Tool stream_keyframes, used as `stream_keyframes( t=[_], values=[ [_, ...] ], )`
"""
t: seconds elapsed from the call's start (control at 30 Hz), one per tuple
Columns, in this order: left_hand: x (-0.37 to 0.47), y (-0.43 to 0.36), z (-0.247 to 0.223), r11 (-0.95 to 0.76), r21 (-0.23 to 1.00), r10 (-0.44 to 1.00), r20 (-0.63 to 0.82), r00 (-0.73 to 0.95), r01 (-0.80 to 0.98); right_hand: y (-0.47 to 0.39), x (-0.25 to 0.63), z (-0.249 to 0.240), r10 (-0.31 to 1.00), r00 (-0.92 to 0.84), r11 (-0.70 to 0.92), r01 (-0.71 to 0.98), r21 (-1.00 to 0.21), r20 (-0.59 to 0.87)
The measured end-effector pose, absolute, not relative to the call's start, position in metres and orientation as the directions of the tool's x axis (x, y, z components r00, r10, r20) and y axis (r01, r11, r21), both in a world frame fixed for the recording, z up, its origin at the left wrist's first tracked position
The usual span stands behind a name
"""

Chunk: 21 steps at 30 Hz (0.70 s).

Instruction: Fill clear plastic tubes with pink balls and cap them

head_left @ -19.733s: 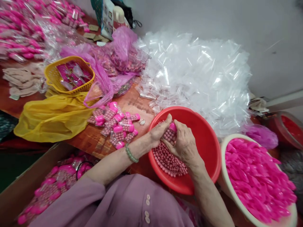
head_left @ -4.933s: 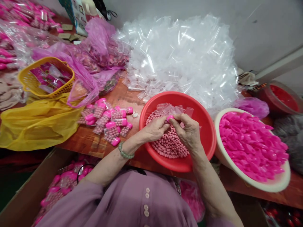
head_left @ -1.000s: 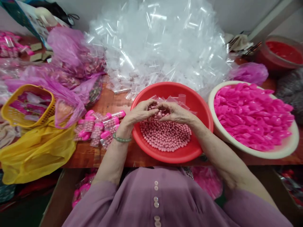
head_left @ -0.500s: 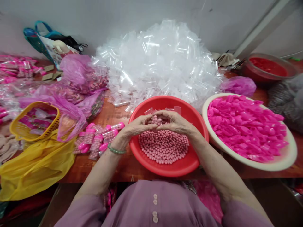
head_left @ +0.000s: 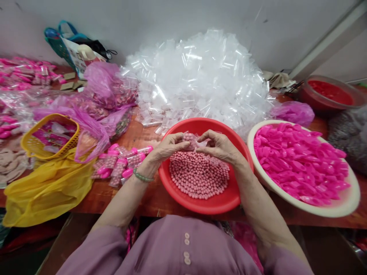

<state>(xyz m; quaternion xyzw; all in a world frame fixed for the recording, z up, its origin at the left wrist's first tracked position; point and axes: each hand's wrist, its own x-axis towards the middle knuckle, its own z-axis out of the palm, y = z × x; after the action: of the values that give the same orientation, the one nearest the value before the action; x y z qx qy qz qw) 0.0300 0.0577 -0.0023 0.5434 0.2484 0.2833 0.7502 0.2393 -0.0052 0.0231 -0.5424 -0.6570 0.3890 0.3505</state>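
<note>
Above the red basin [head_left: 166,183] my left hand [head_left: 169,147] is closed on a clear plastic tube [head_left: 188,140] with pink beads in it. Facing it, my right hand [head_left: 218,147] has its fingers curled towards the thumb, close to the tube. Something clear shows at those fingertips, too unclear to name. Loose pink beads [head_left: 199,177] heap in the basin beneath both hands, and the hands cover its far part. By my left wrist lie several bead-filled tubes [head_left: 119,166] with bright pink caps.
Behind the basin rises a large pile of clear tubes [head_left: 197,80]. To the right a cream basin [head_left: 341,208] holds bright pink caps [head_left: 298,164]. A yellow basket [head_left: 28,143], a yellow bag [head_left: 48,191] and purple bags [head_left: 100,80] crowd the left side.
My hands, which were together around pink beads, have come slightly apart. A bead-filled tube now shows in my left hand. The whole view has shifted slightly.
</note>
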Motion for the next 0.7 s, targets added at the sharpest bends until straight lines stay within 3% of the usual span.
stream_keyframes(
  t=[0.13, 0.27, 0.4, 0.5, 0.57, 0.63, 0.7],
  values=[
    [0.027, 0.036, 0.017, 0.219, 0.95, 0.704, 0.005, 0.71, -0.224, -0.012, 0.253, 0.027, 0.983, -0.181, 0.138, 0.633, -0.762, 0.028],
    [0.027, 0.016, 0.036, 0.114, 0.968, 0.72, 0.074, 0.69, -0.223, -0.035, 0.271, 0.035, 0.995, -0.034, 0.093, 0.708, -0.7, 0.098],
    [0.031, 0.014, 0.036, 0.099, 0.979, 0.755, 0.044, 0.654, -0.18, -0.067, 0.304, 0.053, 0.945, 0.298, -0.185, 0.83, -0.526, 0.137],
    [0.035, 0.014, 0.032, 0.095, 0.98, 0.768, 0.04, 0.64, -0.175, -0.084, 0.336, 0.056, 0.89, 0.456, -0.445, 0.872, -0.202, 0.008],
    [0.037, 0.012, 0.031, 0.132, 0.976, 0.748, 0.016, 0.664, -0.172, -0.09, 0.354, 0.05, 0.886, 0.428, -0.445, 0.893, -0.062, -0.18],
    [0.039, 0.011, 0.03, 0.196, 0.962, 0.73, -0.013, 0.684, -0.191, -0.091, 0.365, 0.042, 0.881, 0.372, -0.406, 0.912, -0.062, -0.291],
    [0.04, 0.01, 0.029, 0.222, 0.951, 0.72, -0.011, 0.694, -0.215, -0.091, 0.37, 0.033, 0.889, 0.333, -0.378, 0.921, -0.095, -0.313]
  ],
)
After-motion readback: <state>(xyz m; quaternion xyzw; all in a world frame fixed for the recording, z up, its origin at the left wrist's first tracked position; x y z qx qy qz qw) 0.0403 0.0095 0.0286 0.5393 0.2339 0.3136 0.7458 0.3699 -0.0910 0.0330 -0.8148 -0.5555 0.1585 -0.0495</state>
